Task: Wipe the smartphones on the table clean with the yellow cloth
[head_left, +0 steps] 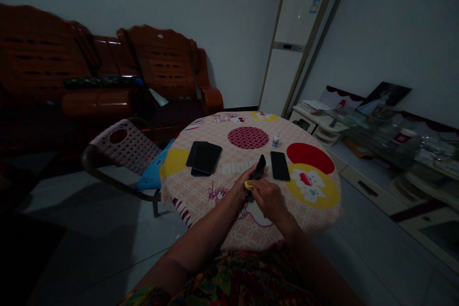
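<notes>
My left hand is closed around a black phone, which is tilted up on its edge above the near half of the table. In my right hand a small yellow cloth or sponge is pinched against the phone's lower part. The fingers hide much of both. Flat on the table to the right lies another black phone. Beyond it stands a small white bottle with a blue label. To the left, two dark flat rectangles, perhaps tablets or cases, overlap, the front one partly covering the rear one.
A patterned cloth covers the round table. At its left stands a woven chair with a blue bag. Wooden seats line the wall. A tall white cabinet unit and a cluttered glass-topped stand are farther right.
</notes>
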{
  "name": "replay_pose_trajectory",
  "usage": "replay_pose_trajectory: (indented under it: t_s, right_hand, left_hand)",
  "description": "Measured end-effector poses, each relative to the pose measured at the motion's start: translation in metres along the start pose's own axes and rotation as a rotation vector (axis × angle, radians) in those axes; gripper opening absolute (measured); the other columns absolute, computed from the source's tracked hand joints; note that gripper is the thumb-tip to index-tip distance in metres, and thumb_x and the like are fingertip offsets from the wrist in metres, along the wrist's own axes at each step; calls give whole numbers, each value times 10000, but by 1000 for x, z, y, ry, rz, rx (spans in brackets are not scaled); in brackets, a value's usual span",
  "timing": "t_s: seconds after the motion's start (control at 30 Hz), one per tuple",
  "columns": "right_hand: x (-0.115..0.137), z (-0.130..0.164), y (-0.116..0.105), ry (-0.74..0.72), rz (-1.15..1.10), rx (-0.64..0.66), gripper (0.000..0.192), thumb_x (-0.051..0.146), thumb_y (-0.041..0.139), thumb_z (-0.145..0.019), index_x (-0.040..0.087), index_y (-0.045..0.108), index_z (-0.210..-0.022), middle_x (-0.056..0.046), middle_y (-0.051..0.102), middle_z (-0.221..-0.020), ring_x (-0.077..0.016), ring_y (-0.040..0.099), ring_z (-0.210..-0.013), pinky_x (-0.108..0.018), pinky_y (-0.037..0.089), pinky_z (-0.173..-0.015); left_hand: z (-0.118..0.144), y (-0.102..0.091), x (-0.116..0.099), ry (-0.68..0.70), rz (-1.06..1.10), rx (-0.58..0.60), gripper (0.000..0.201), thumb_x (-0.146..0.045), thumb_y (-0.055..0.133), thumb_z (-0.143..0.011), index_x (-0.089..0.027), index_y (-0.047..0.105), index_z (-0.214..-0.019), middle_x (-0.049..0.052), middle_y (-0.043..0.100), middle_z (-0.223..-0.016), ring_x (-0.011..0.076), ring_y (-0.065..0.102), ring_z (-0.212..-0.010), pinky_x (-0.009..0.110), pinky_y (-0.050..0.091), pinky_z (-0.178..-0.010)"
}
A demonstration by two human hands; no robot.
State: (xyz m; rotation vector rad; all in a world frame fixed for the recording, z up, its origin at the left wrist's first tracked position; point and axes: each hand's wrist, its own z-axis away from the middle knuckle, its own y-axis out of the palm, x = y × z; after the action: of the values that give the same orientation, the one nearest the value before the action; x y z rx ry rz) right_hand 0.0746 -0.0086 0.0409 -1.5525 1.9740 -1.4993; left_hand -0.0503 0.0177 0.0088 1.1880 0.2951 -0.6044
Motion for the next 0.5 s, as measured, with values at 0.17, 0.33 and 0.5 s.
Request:
replay_pose_trajectory:
  t_s: [0.17,0.33,0.5]
  right_hand:
    - [-16,-23,0,69,37,-109,284,120,449,-878,171,662,-1059,-84,691,-953,-194,634,-882,-288,473,-806]
    - [-17,-23,0,76,52,-116,290,127,444,-882,190,653,-1073,-76,691,-965,-191,630,-896,-279,471,-807]
    - [-1,-2,1,30,42,-55,285,120,439,-890,203,651,-1061,-64,673,-917,-186,625,-856,-271,467,-767]
  left_hand:
    - [5,11,-3,-52,38,-1,279,-392,566,-873,-130,639,-813,23,598,-552,139,587,-465,223,460,-442]
    - [8,13,-3,-34,52,-19,247,-370,577,-868,-135,639,-825,14,585,-535,131,575,-449,212,457,-428]
    - [6,11,-2,54,38,8,225,-352,606,-857,-130,646,-856,3,599,-563,87,533,-431,176,423,-429]
